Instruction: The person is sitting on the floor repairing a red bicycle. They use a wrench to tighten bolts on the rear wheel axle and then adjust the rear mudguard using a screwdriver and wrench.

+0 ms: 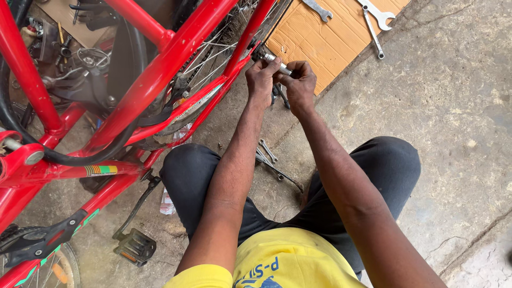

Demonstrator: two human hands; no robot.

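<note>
A red bicycle frame [154, 74] leans across the left half of the head view, its rear wheel spokes [213, 50] behind the stays. Both my hands meet at the rear dropout. My left hand [261, 79] and my right hand [300, 82] pinch a small silver metal part [278, 63] at the end of the axle, fingertips touching it from both sides. My forearms stretch out over my dark trousers.
Spanners lie on a cardboard sheet [325, 37] at the top, one open-ended wrench [380, 17] near its edge. More spanners [269, 154] rest on the concrete floor between my knees. A black pedal [136, 246] sits at lower left. Loose parts clutter the top left.
</note>
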